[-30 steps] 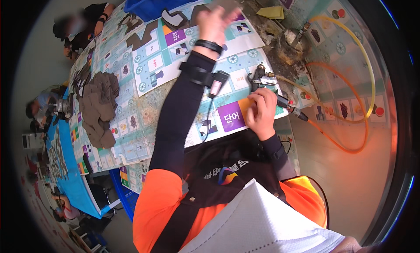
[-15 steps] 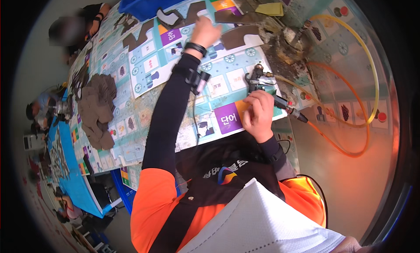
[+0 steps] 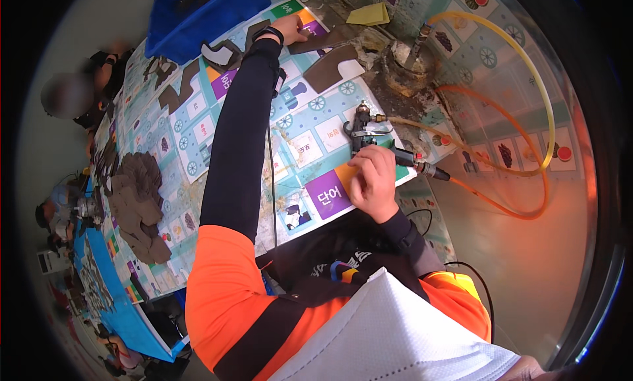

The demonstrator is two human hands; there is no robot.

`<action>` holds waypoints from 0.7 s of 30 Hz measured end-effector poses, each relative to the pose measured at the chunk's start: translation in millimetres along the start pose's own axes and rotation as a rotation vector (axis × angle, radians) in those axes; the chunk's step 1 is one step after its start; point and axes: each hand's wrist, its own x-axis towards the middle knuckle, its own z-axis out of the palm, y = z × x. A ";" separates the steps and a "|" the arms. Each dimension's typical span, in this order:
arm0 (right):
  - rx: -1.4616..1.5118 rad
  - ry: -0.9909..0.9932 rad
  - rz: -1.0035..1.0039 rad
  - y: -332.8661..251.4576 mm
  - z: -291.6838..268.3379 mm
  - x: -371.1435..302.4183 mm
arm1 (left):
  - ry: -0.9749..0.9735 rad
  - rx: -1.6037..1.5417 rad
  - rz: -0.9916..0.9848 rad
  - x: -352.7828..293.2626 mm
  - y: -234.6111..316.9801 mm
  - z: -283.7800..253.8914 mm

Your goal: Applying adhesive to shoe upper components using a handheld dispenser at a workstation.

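Observation:
At the far side of the table, my left hand (image 3: 288,30) is closed with its fingertips at the left end of a dark brown flat cut piece (image 3: 324,41). Just nearer lies another dark cut piece (image 3: 331,70) with a pale curved end. A third piece (image 3: 258,30) shows partly behind my left wrist. Close to the front edge, my right hand (image 3: 374,183) has its fingers curled against the near side of a black spray gun (image 3: 362,127) lying on the table. Nothing shows between those fingers; the palm is hidden.
Left of my arm are more cut pieces (image 3: 180,87), a black-and-white curved piece (image 3: 221,54) and a crumpled brown heap (image 3: 137,200). A blue bin (image 3: 204,25) stands at the back. A yellow hose (image 3: 548,97) and an orange hose (image 3: 488,195) loop at right. Other people are at left.
My left hand has reached farther away over the table, to the end of the far cut piece. The right hand stays beside the spray gun. The whole view has shifted slightly.

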 end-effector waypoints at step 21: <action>-0.012 -0.085 0.017 -2.5 4.1 0.9 | 0.480 -0.219 -0.601 -36.9 -56.0 15.0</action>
